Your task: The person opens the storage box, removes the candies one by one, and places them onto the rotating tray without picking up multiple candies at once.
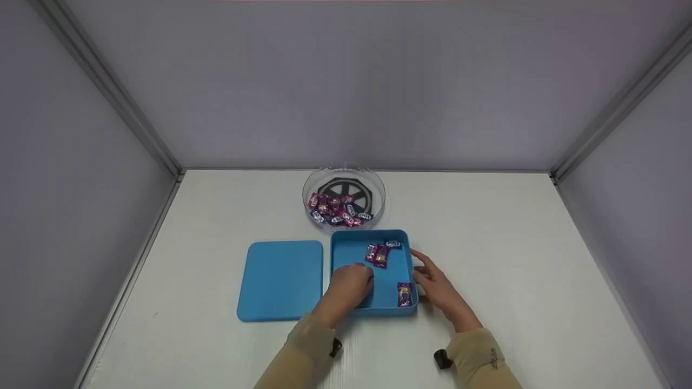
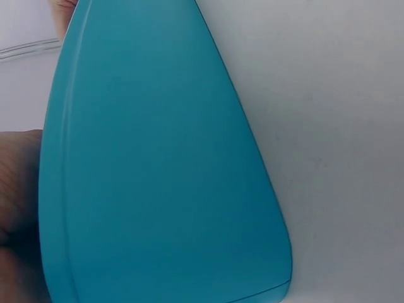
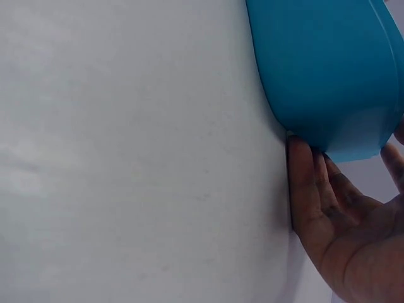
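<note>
Head view: some candies (image 1: pixel 371 252) in the blue box (image 1: pixel 392 275) bear illegible lettering.

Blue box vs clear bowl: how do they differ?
The blue box is four-sided; the clear bowl is round. The box is opaque, the bowl see-through. The box shows four wrapped candies, three grouped and one apart; the bowl shows more, bunched together. Both hold candies and stand on the white table.

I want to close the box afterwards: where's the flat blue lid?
In the head view, the flat blue lid lies on the white table, just left of the open blue box.
</note>
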Available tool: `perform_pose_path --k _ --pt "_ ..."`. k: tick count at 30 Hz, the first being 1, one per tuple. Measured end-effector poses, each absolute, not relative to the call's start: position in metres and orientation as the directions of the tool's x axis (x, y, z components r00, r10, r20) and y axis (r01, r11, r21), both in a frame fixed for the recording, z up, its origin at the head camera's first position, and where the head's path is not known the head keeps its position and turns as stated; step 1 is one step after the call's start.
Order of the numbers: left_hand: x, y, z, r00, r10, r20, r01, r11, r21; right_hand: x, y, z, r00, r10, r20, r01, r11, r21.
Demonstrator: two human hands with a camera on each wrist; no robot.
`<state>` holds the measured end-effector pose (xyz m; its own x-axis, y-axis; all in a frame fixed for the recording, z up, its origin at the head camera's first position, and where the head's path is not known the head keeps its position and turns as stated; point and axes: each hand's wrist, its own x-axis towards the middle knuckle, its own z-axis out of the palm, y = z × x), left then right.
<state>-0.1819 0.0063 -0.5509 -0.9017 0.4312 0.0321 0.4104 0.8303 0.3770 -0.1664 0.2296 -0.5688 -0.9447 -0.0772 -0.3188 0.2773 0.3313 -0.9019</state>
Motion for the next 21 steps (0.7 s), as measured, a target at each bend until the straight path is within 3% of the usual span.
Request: perform_pose_path --k 9,21 --pt "-0.180 0.000 -0.544 -0.904 0.391 0.172 0.426 0.812 0.398 -0.168 0.233 -0.573 -0.942 -0.091 -0.323 0.279 0.320 -0.905" --pt "-0.185 -0.017 -0.530 -0.933 0.280 0.225 0.359 0.756 0.548 -0.168 0.234 -0.573 -0.942 -0.090 -0.325 0.280 0.325 -0.903"
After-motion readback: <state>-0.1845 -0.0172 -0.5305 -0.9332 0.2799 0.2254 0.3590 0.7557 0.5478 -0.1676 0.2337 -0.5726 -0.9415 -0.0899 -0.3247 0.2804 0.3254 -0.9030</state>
